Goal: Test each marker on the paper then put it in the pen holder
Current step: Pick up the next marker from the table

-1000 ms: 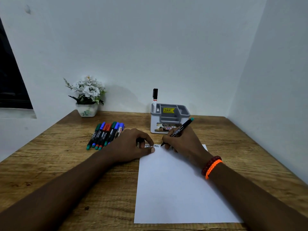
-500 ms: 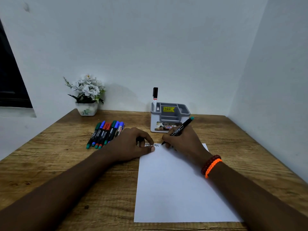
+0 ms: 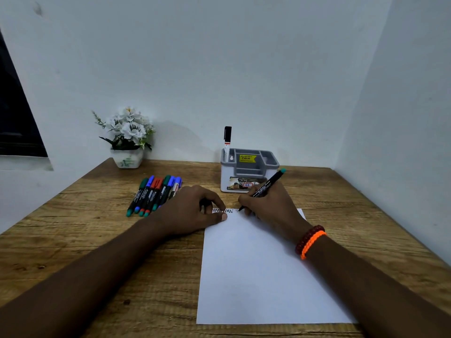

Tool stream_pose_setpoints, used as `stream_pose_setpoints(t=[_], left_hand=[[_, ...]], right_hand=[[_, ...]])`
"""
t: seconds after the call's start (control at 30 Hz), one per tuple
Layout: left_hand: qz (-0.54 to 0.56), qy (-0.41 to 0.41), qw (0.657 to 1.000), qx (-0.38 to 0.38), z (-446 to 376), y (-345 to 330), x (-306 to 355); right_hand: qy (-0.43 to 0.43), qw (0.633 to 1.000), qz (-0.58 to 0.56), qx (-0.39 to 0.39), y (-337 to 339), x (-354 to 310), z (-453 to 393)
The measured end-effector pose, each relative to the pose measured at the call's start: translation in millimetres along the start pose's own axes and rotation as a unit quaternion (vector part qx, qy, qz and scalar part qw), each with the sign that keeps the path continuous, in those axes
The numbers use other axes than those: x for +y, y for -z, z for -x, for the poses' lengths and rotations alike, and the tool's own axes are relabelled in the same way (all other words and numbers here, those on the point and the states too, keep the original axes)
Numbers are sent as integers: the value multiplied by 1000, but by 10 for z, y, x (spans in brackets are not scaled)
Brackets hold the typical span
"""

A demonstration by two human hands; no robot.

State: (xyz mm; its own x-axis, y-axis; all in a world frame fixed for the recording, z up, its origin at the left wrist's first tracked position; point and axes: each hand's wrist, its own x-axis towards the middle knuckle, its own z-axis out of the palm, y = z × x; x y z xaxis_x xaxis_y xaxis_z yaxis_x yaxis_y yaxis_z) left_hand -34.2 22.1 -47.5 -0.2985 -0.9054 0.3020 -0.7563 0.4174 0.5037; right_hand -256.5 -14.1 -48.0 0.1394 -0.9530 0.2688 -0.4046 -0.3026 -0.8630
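Wooden table (image 3: 80,242) under white paper (image 3: 256,276), loose markers (image 3: 153,195), pen holder (image 3: 246,172), flower pot (image 3: 127,161).

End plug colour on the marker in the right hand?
Teal-green, on a black marker; the head view shows it.

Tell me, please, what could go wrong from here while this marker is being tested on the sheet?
1. The right hand writes with the green-ended marker at the paper's far edge; a stray stroke could mark the wooden table.
2. That hand rests right beside the fresh scribble and may smear it.
3. Only the left hand pins the paper's corner; if it lifts, the sheet may slide.
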Motion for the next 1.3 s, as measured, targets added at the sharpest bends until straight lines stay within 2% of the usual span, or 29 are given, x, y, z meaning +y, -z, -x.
stream_pose_setpoints(t=[1.3], left_hand=[[2,-4,1000,1,-1,-7,-40]], right_hand=[[-9,1000,5,29,21,-30,32]])
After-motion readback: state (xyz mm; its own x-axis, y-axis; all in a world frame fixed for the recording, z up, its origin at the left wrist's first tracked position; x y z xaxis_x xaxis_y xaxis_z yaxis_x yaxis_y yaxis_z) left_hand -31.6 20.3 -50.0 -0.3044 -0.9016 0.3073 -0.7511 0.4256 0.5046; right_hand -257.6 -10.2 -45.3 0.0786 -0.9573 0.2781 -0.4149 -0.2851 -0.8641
